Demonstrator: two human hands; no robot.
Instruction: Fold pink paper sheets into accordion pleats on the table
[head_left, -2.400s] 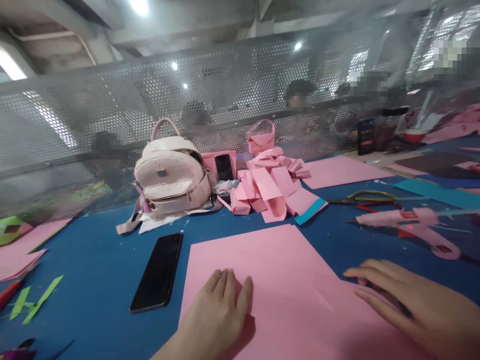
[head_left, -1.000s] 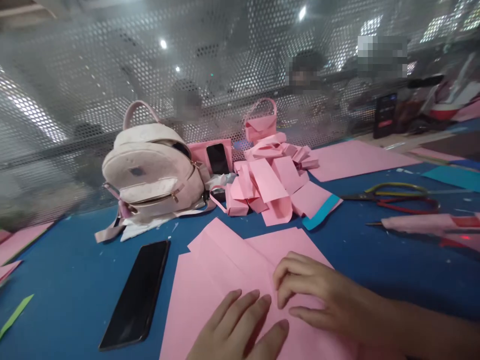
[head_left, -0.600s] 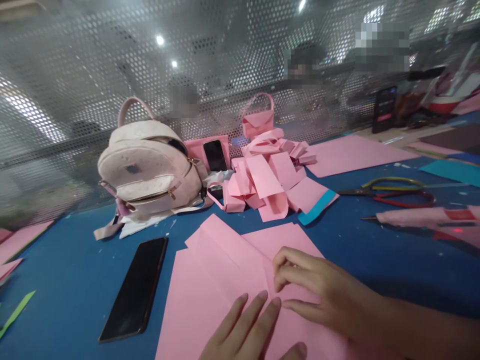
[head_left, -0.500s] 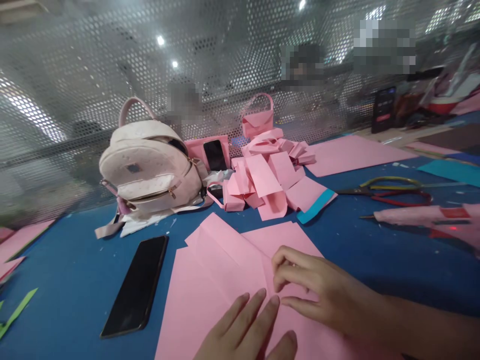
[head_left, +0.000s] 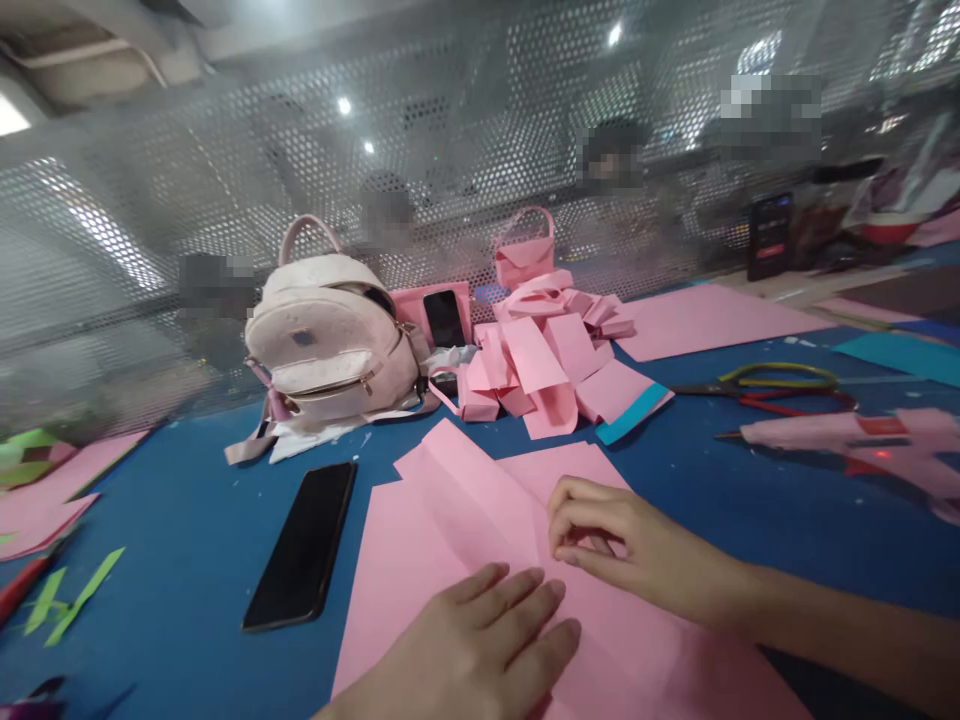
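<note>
A folded piece of pink paper (head_left: 480, 500) lies across a larger pink sheet (head_left: 375, 570) in front of me. With fingers stretched and lying flat, my left hand (head_left: 487, 640) presses on the pink paper at its near side. My right hand (head_left: 622, 545) is closed in a pinch at the right end of the fold, thumb tip against the fingertips. The bit of paper between those fingertips is mostly hidden. A black phone (head_left: 304, 545) rests on the table left of the sheet.
Behind the sheet stand a pale backpack (head_left: 330, 340), a heap of folded pink pieces (head_left: 532, 370) and a small pink paper bag (head_left: 525, 262). Scissors (head_left: 780, 385) and a pink glue gun (head_left: 832, 435) lie right. Green strips (head_left: 86, 595) lie left. A perforated metal screen (head_left: 465, 130) closes the back.
My right thumb has closed up to the fingertips. My left hand has come further into view over the paper. The view has shifted, showing more of the table's left side.
</note>
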